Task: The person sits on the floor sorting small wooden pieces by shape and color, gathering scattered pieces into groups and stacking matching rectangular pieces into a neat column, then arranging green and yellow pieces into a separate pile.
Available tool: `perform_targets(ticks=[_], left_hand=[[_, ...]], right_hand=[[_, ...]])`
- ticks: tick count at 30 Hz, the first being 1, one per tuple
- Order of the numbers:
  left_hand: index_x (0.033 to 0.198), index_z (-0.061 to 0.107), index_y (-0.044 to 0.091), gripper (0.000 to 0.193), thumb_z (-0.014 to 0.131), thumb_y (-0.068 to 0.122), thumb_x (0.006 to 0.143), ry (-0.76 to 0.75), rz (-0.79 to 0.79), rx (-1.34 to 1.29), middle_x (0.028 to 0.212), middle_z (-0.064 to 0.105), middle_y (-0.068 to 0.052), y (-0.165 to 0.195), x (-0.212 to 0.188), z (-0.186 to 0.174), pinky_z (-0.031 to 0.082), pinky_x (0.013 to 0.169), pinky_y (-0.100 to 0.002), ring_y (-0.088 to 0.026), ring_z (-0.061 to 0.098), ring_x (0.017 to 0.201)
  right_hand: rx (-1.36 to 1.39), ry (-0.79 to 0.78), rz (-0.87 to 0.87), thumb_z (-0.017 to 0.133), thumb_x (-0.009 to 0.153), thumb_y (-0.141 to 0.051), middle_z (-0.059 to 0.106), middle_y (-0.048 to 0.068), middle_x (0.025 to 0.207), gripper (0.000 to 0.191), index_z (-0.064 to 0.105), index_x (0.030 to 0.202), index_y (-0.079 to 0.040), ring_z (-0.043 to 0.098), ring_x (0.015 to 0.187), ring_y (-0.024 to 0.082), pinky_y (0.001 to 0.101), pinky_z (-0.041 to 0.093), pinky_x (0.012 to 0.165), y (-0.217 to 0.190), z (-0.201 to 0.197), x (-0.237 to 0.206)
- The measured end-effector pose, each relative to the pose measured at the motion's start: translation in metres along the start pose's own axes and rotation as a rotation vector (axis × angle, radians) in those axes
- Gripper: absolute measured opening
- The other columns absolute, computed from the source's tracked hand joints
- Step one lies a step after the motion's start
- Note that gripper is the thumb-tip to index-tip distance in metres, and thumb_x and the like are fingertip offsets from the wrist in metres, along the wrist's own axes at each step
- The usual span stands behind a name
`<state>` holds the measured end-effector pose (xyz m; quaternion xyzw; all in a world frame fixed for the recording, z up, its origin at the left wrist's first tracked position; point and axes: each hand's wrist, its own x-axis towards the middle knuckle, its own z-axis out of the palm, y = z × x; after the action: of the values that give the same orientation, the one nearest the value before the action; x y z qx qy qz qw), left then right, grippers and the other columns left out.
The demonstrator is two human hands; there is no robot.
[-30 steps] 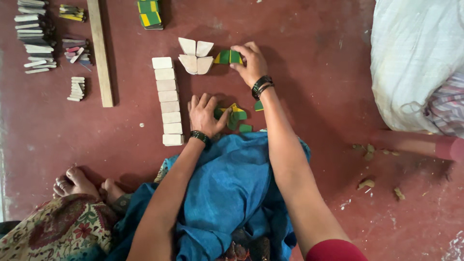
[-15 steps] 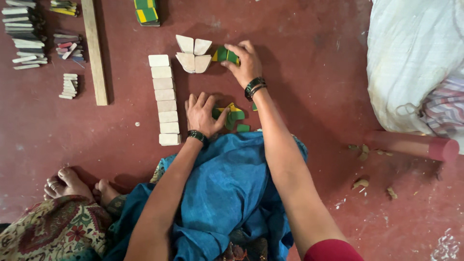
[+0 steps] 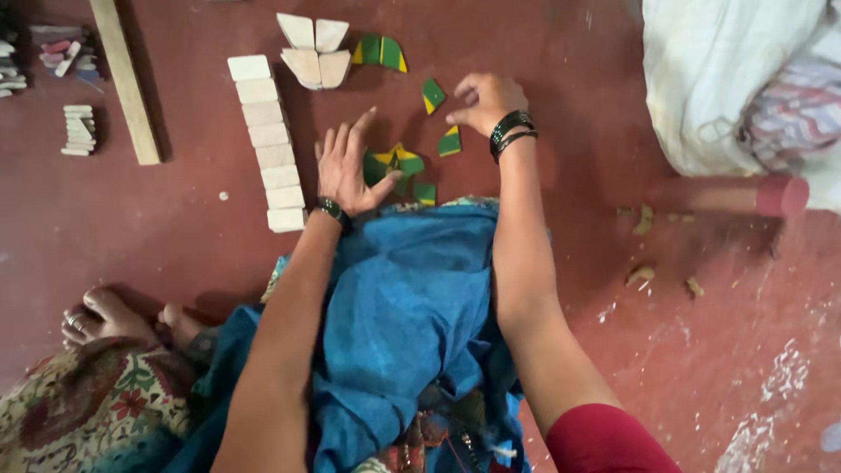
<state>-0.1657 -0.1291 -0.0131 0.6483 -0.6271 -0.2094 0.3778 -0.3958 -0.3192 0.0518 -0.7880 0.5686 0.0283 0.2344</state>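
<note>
On the red floor (image 3: pixel 175 219), the left hand (image 3: pixel 346 171) lies flat and released beside a small heap of green-and-yellow pieces (image 3: pixel 396 166), steadying them, while the right hand (image 3: pixel 486 98), grip pinched loosely, touches two separate pieces (image 3: pixel 442 118).

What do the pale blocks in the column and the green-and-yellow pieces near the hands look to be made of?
Pale blocks: probably bare, unpainted wood, judging by the matte cream faces and sawn, squared edges. Green-and-yellow pieces: likely the same wood with a painted coat, since their shapes match the pale wedges; the colour is flat, hardly glossy. Grain is too small to confirm.
</note>
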Motion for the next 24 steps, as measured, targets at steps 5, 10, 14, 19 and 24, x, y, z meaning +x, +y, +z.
perform_targets(ticks=[5, 10, 14, 19, 24], left_hand=[[0.156, 0.038, 0.030, 0.108, 0.083, 0.063, 0.064, -0.186, 0.064, 0.052, 0.162, 0.031, -0.013, 0.018, -0.028, -0.008, 0.026, 0.115, -0.064, -0.042, 0.032, 0.145], [0.149, 0.049, 0.048, 0.077, 0.074, 0.062, 0.078, -0.194, 0.122, 0.305, 0.166, 0.022, -0.010, 0.040, -0.054, 0.016, 0.014, 0.115, -0.071, -0.039, 0.018, 0.150], [0.138, 0.059, 0.043, 0.059, 0.074, 0.058, 0.083, -0.190, 0.014, 0.265, 0.166, 0.021, -0.009, 0.030, -0.033, 0.026, 0.012, 0.116, -0.073, -0.038, 0.016, 0.152], [0.129, 0.068, 0.040, 0.044, 0.077, 0.041, 0.087, 0.057, -0.035, 0.244, 0.165, 0.034, -0.010, 0.004, -0.003, 0.026, 0.020, 0.121, -0.065, -0.035, 0.028, 0.153], [0.122, 0.069, 0.030, 0.034, 0.077, 0.033, 0.089, 0.113, 0.041, 0.261, 0.140, 0.054, -0.010, -0.010, 0.004, 0.024, 0.025, 0.118, -0.062, -0.032, 0.044, 0.138]], right_hand=[[-0.048, -0.109, 0.126, 0.094, 0.070, -0.043, 0.078, 0.004, 0.096, 0.052, 0.072, 0.109, -0.017, 0.076, 0.091, 0.022, 0.0386, 0.059, 0.086, -0.001, 0.023, -0.047], [-0.109, -0.005, 0.021, 0.095, 0.062, -0.030, 0.072, 0.007, 0.107, 0.054, 0.071, 0.110, -0.022, 0.068, 0.102, 0.032, 0.0464, 0.055, 0.085, -0.017, 0.039, -0.059], [-0.125, -0.047, 0.042, 0.095, 0.062, -0.026, 0.066, 0.009, 0.115, 0.048, 0.070, 0.103, -0.022, 0.065, 0.111, 0.034, 0.0467, 0.053, 0.091, -0.027, 0.041, -0.054], [-0.116, -0.034, 0.028, 0.094, 0.066, -0.029, 0.073, 0.005, 0.094, 0.032, 0.072, 0.085, -0.016, 0.071, 0.092, 0.027, 0.0430, 0.056, 0.078, -0.023, 0.034, -0.043], [-0.063, -0.028, 0.058, 0.094, 0.066, -0.029, 0.076, 0.001, 0.084, 0.032, 0.073, 0.087, -0.017, 0.074, 0.084, 0.022, 0.0396, 0.058, 0.074, -0.019, 0.024, -0.028]])
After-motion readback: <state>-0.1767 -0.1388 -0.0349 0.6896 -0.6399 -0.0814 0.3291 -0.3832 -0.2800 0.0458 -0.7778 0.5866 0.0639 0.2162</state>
